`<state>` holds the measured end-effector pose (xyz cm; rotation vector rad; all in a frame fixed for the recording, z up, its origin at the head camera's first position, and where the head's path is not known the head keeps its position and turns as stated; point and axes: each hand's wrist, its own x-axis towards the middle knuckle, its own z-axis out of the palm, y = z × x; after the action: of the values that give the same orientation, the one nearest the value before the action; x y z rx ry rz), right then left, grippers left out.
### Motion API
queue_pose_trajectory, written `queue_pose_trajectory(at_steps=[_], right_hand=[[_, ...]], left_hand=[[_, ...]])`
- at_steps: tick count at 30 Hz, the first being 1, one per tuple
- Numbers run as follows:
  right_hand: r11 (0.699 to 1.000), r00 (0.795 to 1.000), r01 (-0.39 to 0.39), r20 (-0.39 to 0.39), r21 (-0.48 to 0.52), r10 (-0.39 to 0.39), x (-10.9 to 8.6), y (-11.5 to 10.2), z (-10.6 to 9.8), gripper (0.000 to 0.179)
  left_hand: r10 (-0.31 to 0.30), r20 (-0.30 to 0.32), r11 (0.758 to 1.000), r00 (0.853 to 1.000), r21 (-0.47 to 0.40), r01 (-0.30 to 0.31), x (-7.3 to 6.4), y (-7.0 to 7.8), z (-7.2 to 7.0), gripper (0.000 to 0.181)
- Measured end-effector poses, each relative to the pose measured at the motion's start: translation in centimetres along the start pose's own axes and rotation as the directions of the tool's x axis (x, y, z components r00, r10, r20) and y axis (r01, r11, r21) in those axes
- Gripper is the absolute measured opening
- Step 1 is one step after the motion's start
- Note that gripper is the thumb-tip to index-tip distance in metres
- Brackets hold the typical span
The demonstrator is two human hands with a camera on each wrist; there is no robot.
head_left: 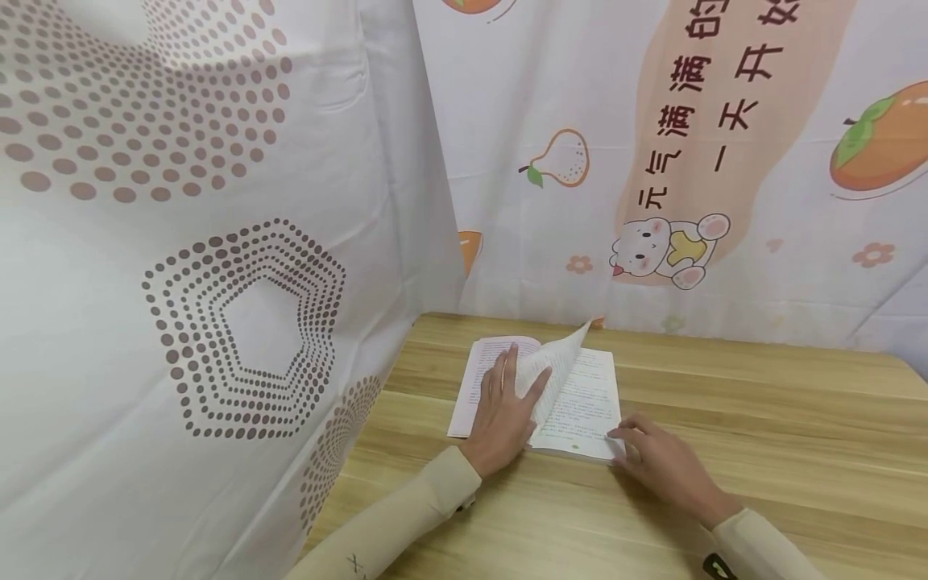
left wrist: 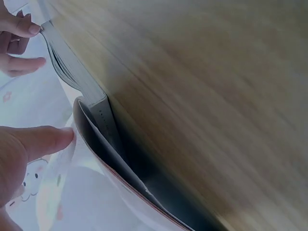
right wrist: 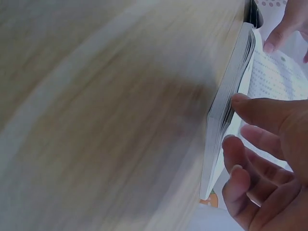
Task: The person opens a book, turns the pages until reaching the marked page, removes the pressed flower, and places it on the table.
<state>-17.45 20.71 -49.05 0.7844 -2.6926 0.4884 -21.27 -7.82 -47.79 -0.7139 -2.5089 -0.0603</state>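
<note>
An open paperback book lies on the table, its pages full of small print. One page stands lifted and curved near the spine, its far corner pointing up. My left hand lies over the left side with fingers spread, against the lifted page. In the left wrist view, the left thumb points at the bent-up pages near the spine. My right hand is at the book's near right corner. Its thumb touches the page edges in the right wrist view, while the other fingers are loosely bent, apart from the thumb.
The wood-grain table extends right of the book and toward me. A white dotted curtain hangs along the left side. Behind the table hangs a white cloth printed with fruit, writing and a cartoon animal.
</note>
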Motion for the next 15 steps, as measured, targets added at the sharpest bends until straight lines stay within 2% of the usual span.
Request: queue_pose_trajectory(at_steps=[6, 10, 15], right_hand=[[0.999, 0.999, 0.018, 0.044, -0.028, -0.017, -0.18, 0.09, -0.12, 0.016], [0.996, 0.998, 0.057, 0.021, -0.062, -0.056, -0.16, 0.07, -0.09, 0.009], [0.988, 0.993, 0.107, -0.039, -0.107, -0.112, -0.17, 0.10, -0.01, 0.011]], left_hand=[[0.037, 0.048, 0.998, 0.998, 0.039, -0.039, -0.10, 0.02, -0.05, 0.061], [0.024, 0.063, 0.999, 0.998, 0.045, -0.027, -0.16, 0.08, -0.11, 0.057], [0.014, 0.058, 0.996, 0.998, 0.086, -0.019, -0.25, 0.09, -0.13, 0.053]])
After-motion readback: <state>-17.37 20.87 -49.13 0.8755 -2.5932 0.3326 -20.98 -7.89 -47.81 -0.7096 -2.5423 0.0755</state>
